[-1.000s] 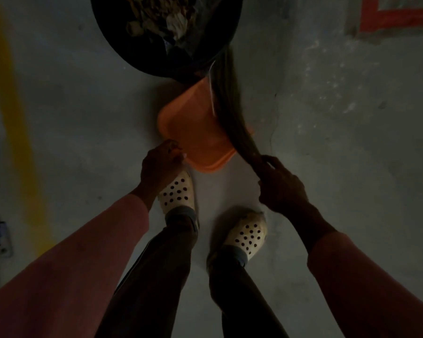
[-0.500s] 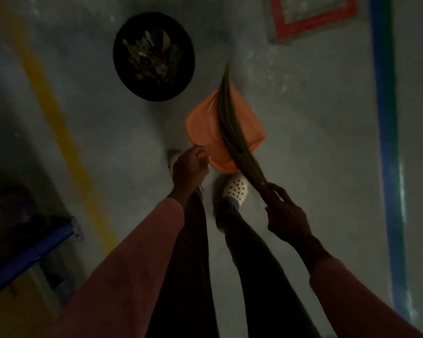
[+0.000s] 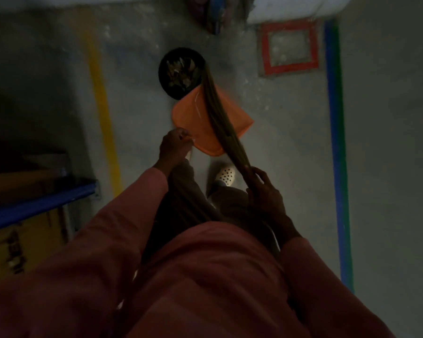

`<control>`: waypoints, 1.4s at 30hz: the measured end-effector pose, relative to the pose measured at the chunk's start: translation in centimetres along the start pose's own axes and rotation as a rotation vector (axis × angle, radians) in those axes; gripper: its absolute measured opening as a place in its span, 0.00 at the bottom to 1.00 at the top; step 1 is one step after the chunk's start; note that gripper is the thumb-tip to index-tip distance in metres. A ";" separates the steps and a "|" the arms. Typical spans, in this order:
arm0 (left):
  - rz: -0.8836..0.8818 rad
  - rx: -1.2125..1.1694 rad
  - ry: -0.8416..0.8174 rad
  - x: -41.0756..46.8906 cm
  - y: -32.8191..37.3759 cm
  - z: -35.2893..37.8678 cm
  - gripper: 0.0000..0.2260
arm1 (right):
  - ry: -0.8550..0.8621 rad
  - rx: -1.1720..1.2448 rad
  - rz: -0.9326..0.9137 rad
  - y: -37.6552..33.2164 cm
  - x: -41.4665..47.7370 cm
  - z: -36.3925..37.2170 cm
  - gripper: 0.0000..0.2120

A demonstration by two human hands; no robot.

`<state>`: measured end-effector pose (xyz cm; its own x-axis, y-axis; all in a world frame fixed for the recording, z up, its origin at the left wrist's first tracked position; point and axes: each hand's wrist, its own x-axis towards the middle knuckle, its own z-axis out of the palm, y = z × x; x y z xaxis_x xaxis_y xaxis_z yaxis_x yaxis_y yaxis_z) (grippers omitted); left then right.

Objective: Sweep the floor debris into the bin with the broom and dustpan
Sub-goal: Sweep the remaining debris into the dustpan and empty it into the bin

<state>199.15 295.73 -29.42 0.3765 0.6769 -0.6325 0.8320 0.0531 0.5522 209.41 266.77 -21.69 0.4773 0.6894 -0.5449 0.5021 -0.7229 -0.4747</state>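
The broom [image 3: 217,111] is held in the right grip [image 3: 264,189], whose fingers are curled round the bundled end. Its long axis runs from that grip forward and slightly leftward, and the thin tip points at the near right rim of the bin [image 3: 162,74]. The dustpan [image 3: 188,113] is held by the left grip [image 3: 175,145] at its near corner. The pan extends forward and rightward of that grip, beneath the broom, and its far corner overlaps the bin's near rim in view. Whether pan and bin touch cannot be told. Debris [image 3: 180,69] lies inside the bin.

The dustpan's handle is hidden by the left grip. The view is dim and blurred, so the debris cannot be made out in detail. One shoe [image 3: 226,175] is seen between the grips.

Bare floor [image 3: 283,147] lies right of the right grip as far as a blue line [image 3: 335,142]. Left of the left grip, the floor is bounded by a yellow line [image 3: 103,113] and, nearer, a shelf [image 3: 39,203].
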 end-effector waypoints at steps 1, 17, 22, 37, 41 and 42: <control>-0.002 -0.009 0.004 0.6 0.2 -1.0 0.09 | 0.017 -0.012 -0.011 -0.6 1.0 -0.2 0.36; -0.144 0.237 -0.153 21.6 0.6 -13.2 0.11 | 0.019 0.005 0.229 -15.1 21.3 0.9 0.37; -0.215 0.303 -0.285 26.5 1.9 -14.9 0.11 | 0.012 0.008 0.357 -18.4 25.4 1.2 0.35; -0.182 0.470 -0.387 30.3 3.5 -16.5 0.18 | -0.019 -0.060 0.478 -20.6 29.0 -0.2 0.36; -0.186 0.462 -0.384 30.3 3.6 -16.6 0.22 | -0.103 -0.069 0.438 -20.1 29.7 0.1 0.36; -0.198 0.470 -0.377 30.3 3.5 -16.7 0.24 | -0.113 -0.069 0.425 -20.1 29.8 0.2 0.36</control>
<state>206.67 328.62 -37.57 0.2432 0.3778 -0.8934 0.9585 -0.2348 0.1617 213.44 301.81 -28.54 0.5716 0.3196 -0.7557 0.3276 -0.9333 -0.1469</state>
